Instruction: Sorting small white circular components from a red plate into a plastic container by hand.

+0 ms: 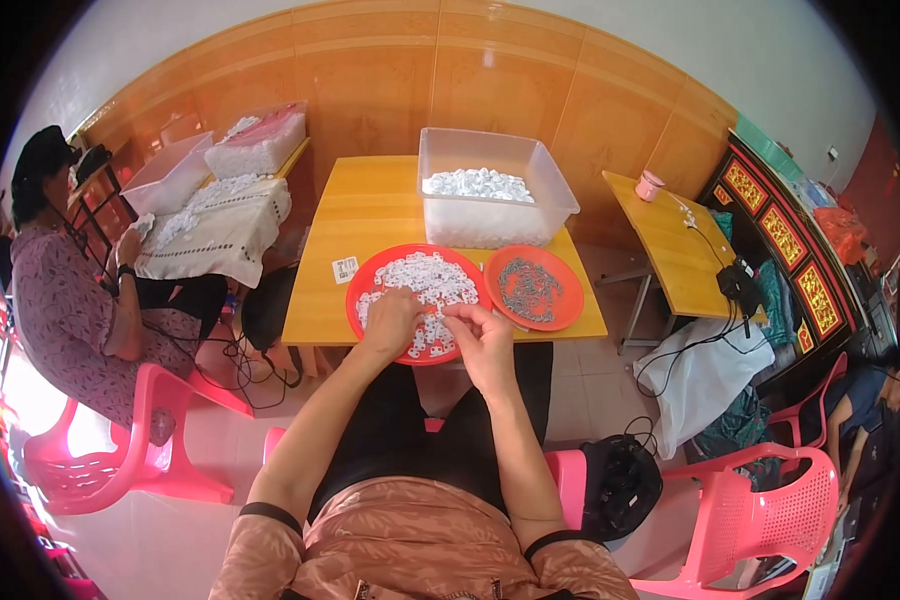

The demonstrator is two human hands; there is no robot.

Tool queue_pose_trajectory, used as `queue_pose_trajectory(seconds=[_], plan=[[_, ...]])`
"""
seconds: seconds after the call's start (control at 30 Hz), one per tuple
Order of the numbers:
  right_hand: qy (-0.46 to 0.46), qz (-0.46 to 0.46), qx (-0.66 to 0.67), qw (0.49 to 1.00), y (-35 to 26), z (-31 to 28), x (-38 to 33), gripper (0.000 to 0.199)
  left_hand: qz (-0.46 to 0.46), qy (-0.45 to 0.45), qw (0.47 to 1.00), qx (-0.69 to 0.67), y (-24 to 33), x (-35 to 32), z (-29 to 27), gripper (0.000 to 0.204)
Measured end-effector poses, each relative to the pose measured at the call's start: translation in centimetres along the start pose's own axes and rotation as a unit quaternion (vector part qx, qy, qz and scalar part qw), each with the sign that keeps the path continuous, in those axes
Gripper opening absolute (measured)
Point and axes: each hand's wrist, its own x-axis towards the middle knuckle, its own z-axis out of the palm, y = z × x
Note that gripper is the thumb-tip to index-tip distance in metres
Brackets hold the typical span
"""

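A round red tray (353,301) full of small white plastic pieces (425,275) lies before me at the table's front edge. Over its near half is my left hand (394,320), back upward, fingers curled in and partly hidden. My right hand (482,345) is over the tray's right side, thumb and forefinger pinched together close to the left hand. Whatever either hand holds is too small to make out. A smaller red plate (570,300) with small grey metal pieces (530,290) adjoins the tray on the right.
Behind the tray stands a clear plastic bin (500,225) of white pieces on the yellow wooden table (355,205). A printed card (345,269) lies left. Another person (80,290) sits at a cloth-covered table. To the right are a side table (665,240), cables and a pink chair (760,520).
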Motion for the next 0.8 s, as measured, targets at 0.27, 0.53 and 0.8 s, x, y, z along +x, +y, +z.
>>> queue_pose_trajectory(seconds=[0.27,0.53,0.8], plan=[[-0.001,0.042,0.05,0.998,0.3,0.4,-0.5,0.015,0.073,0.016,0.995,0.07,0.0,0.7,0.8,0.011],[0.008,0.109,0.129,0.986,0.0,0.5,0.6,0.015,-0.084,0.064,0.986,-0.128,1.6,1.6,-1.3,0.017],[0.054,0.047,0.111,0.991,0.1,-1.4,3.0,0.017,-0.263,-0.022,0.731,-0.63,5.3,3.7,-3.8,0.019]])
